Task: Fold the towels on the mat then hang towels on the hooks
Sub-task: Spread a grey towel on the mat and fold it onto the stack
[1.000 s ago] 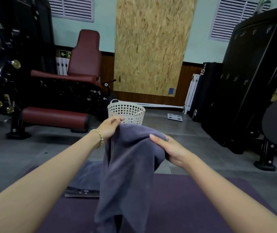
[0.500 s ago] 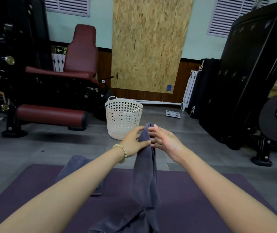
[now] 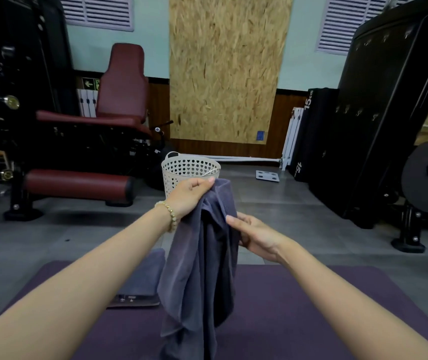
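Left hand: the grip is closed in a pinch. The thumb and curled fingers clamp the top edge of the grey towel, holding it in the air in front of the white perforated laundry basket. A beaded bracelet sits on this wrist.

Right hand: positioned lower than the left hand, at the right edge of the same towel. The thumb lies on the near face of the fabric. The fingers pass behind it and are hidden, so the grip is wrapped round that edge. How tightly it presses cannot be told.

Grey towel: it hangs from the left hand with its long axis vertical, top end at the pinch, lower end pointing down toward the purple mat. The fabric is gathered into loose vertical folds, not spread flat. Its bottom end leaves the lower edge of the view, so contact with the mat cannot be confirmed.

Folded towel: a second grey towel lies flat on the far left part of the mat, just beside the hanging one and partly covered by the left forearm.

Hooks: a row of small hooks is fixed on the black panel at the right, well apart from both hands.
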The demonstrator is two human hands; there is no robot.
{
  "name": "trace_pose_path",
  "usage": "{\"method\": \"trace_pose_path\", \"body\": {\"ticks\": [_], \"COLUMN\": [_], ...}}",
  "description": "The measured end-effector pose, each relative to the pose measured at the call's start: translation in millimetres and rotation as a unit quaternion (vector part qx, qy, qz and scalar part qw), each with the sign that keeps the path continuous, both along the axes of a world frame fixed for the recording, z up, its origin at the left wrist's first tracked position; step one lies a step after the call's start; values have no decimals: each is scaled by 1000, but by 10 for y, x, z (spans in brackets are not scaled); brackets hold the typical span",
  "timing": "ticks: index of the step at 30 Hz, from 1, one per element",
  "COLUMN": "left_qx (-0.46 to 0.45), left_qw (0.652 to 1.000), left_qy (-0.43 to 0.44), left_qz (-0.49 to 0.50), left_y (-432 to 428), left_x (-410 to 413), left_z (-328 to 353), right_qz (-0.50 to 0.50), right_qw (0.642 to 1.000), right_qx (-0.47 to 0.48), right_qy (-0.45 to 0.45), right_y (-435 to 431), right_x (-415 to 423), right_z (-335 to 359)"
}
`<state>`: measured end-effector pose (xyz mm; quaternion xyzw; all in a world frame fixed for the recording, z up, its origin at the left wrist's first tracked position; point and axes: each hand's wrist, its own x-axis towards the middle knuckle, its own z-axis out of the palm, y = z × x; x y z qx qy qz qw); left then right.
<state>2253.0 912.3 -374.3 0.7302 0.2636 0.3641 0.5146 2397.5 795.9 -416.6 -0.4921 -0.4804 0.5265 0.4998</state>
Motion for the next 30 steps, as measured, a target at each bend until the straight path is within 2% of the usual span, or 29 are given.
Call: {"method": "trace_pose_path", "body": {"ticks": [2, 4, 6, 9, 12, 15, 18, 21, 23, 26, 30], "left_qx": [-1, -27, -60, -120, -154, -78, -2, 96, 144, 159, 153], "left_qw": [999, 996, 994, 991, 983, 986, 997, 995, 989, 987, 987], "left_qy": [31, 68, 76, 51, 7, 30, 1, -27, -10, 3, -52], "left_qz": [27, 55, 55, 16, -104, -146, -80, 4, 7, -12, 18], "left_y": [82, 145, 156, 67, -30, -77, -183, -173, -175, -216, -165], "left_x": [-66, -116, -155, -195, -232, -209, -149, -63, 24, 186, 332], "left_z": [-34, -118, -212, -289, -325, -304, -170, -19, 151, 484, 1066], "right_qz": [-14, -33, -55, -81, -116, -103, -103, -109, -102, -141, -162], "right_qw": [999, 993, 988, 991, 993, 994, 992, 992, 991, 978, 980], "right_qx": [20, 26, 27, 22, -7, -10, -4, 47, 84, 137, 113], "right_qy": [-39, -109, -143, -106, -21, 42, 76, 52, 16, -62, 7], "right_y": [-3, -17, -20, -20, -4, 9, 17, 23, 13, 11, -3], "right_x": [-24, -46, -72, -108, -121, -128, -134, -123, -111, -67, 138], "right_z": [70, 104, 95, 44, 35, 58, 90, 137, 192, 281, 509]}}
